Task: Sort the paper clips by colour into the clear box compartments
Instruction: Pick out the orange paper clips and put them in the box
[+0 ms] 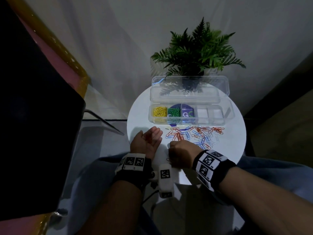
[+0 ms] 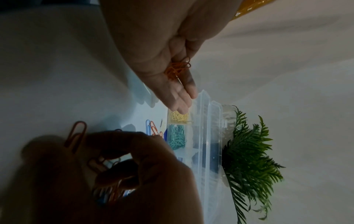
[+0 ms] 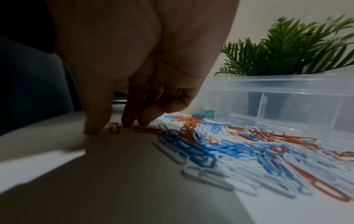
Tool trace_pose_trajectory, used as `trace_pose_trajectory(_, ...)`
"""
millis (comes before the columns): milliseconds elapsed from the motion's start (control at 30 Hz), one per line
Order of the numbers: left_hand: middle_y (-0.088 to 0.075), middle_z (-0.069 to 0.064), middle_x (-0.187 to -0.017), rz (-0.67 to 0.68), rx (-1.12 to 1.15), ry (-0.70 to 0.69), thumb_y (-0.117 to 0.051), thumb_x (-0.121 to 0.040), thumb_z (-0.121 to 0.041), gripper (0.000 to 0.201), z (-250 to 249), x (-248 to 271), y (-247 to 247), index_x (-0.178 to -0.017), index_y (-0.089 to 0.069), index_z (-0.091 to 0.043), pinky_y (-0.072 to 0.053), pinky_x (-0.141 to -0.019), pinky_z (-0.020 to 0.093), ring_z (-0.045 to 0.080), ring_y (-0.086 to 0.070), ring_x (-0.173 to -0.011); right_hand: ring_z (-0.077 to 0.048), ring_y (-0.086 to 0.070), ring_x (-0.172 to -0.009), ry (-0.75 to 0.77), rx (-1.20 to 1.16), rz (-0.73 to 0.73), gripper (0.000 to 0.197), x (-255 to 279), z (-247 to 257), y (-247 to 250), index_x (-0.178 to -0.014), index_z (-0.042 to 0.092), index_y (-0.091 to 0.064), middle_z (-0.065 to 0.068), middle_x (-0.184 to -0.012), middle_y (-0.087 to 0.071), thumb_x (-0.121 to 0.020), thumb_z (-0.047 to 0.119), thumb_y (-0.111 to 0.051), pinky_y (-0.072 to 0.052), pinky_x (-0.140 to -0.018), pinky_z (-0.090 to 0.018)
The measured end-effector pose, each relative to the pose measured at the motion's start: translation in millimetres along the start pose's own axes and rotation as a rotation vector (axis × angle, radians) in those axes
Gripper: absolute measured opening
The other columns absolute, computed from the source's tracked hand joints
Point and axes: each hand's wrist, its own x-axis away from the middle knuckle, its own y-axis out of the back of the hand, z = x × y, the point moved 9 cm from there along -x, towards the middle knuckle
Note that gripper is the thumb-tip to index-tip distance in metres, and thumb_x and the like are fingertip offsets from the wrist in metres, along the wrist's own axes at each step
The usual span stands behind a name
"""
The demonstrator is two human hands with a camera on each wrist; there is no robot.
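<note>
The clear box stands open on the round white table. Its left compartments hold yellow clips and green clips; the others look empty. A mixed pile of red, blue and white clips lies in front of the box. My left hand lies palm up left of the pile, with a few orange-red clips resting in the palm. My right hand is at the pile's near edge. Its thumb and fingertips touch the table on either side of one red clip, small gaps showing.
The box's clear lid stands raised behind it, with a potted fern just beyond. A dark panel fills the left side. The table's near edge is right under my wrists, above my knees.
</note>
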Motion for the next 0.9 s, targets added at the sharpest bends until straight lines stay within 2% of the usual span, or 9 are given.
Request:
trace_pose_trajectory(133, -0.042, 0.016, -0.145, 0.012, -0.011, -0.001, -0.016, -0.103, -0.032, 0.054, 2, 0, -4, -0.134, -0.045, 0.002, -0.035, -0.099, 0.032, 0.028, -0.038, -0.136, -0.032, -0.062, -0.093, -0.037, 0.044, -0.023, 0.035, -5, -2, -1, -0.103, -0.002, -0.062, -0.018, -0.104, -0.061, -0.087, 0.028, -0.054, -0.047, -0.078, -0.035)
trace_pose_trajectory(300, -0.042, 0.018, -0.144, 0.022, -0.045, 0.003, -0.015, -0.103, -0.031, 0.055, 6, -2, -8, -0.135, -0.043, 0.004, -0.035, -0.098, 0.032, 0.028, -0.038, -0.135, -0.033, -0.060, -0.093, -0.042, 0.001, -0.044, 0.029, -2, -2, 6, -0.098, 0.001, -0.063, -0.017, -0.102, -0.059, -0.087, 0.024, -0.048, -0.048, -0.079, -0.038)
trace_pose_trajectory(433, -0.043, 0.020, -0.143, 0.016, -0.077, -0.005, -0.016, -0.103, -0.029, 0.054, 8, 0, -9, -0.134, -0.043, 0.006, -0.036, -0.098, 0.033, 0.030, -0.042, -0.132, -0.023, -0.054, -0.073, -0.162, -0.389, -0.385, 0.011, 15, -28, 47, -0.077, 0.008, -0.062, -0.011, -0.082, -0.061, -0.082, 0.013, -0.053, -0.043, -0.070, -0.030)
trace_pose_trajectory(500, -0.046, 0.021, -0.139, 0.013, -0.075, 0.005, -0.016, -0.102, -0.030, 0.055, 12, -1, -10, -0.134, -0.043, 0.006, -0.041, -0.092, 0.032, 0.030, -0.053, -0.117, -0.016, -0.051, -0.063, -0.156, -0.540, -0.579, 0.007, 26, -40, 70, -0.075, 0.008, -0.063, -0.009, -0.074, -0.063, -0.081, 0.010, -0.060, -0.041, -0.064, -0.024)
trace_pose_trajectory(600, -0.059, 0.023, -0.113, 0.040, -0.066, 0.022, -0.016, -0.102, -0.034, 0.060, 20, -1, -15, -0.129, -0.048, 0.009, -0.051, -0.067, 0.028, 0.025, -0.057, -0.079, -0.009, -0.054, -0.065, -0.064, -0.535, -0.505, 0.007, 22, -29, 81, -0.083, 0.011, -0.069, -0.003, -0.078, -0.067, -0.082, 0.015, -0.063, -0.041, -0.063, -0.014)
trace_pose_trajectory(667, -0.067, 0.023, -0.087, 0.096, -0.070, 0.029, -0.016, -0.101, -0.034, 0.068, 22, 0, -22, -0.098, -0.068, 0.010, -0.052, -0.048, 0.021, 0.026, -0.066, -0.064, -0.014, -0.060, -0.074, 0.004, -0.405, -0.428, 0.011, 17, -12, 85, -0.087, 0.011, -0.070, -0.005, -0.084, -0.071, -0.083, 0.017, -0.062, -0.048, -0.070, -0.023)
trace_pose_trajectory(733, -0.067, 0.020, -0.064, 0.119, -0.044, 0.043, -0.019, -0.102, -0.029, 0.066, 25, 2, -28, -0.076, -0.068, 0.006, -0.049, -0.039, 0.019, 0.024, -0.066, -0.049, -0.021, -0.064, -0.081, 0.043, -0.317, -0.381, 0.013, 14, 1, 88, -0.088, 0.011, -0.071, -0.007, -0.089, -0.072, -0.083, 0.016, -0.060, -0.051, -0.075, -0.032)
trace_pose_trajectory(833, -0.068, 0.017, -0.063, 0.135, -0.017, 0.020, -0.024, -0.102, -0.027, 0.045, 25, 4, -35, -0.089, -0.056, 0.002, -0.054, -0.059, 0.027, 0.026, -0.064, -0.065, -0.020, -0.063, -0.086, 0.039, -0.353, -0.397, 0.017, 16, 2, 93, -0.093, 0.013, -0.072, -0.006, -0.095, -0.071, -0.081, 0.013, -0.061, -0.050, -0.079, -0.031)
trace_pose_trajectory(900, -0.069, 0.021, -0.094, 0.190, 0.005, 0.007, -0.037, -0.097, -0.029, 0.039, 23, 3, -40, -0.102, -0.056, 0.005, -0.054, -0.079, 0.034, 0.030, -0.063, -0.094, -0.014, -0.059, -0.080, -0.024, -0.429, -0.523, 0.014, 23, -14, 104, -0.089, 0.014, -0.072, -0.002, -0.094, -0.068, -0.081, 0.013, -0.061, -0.047, -0.076, -0.026)
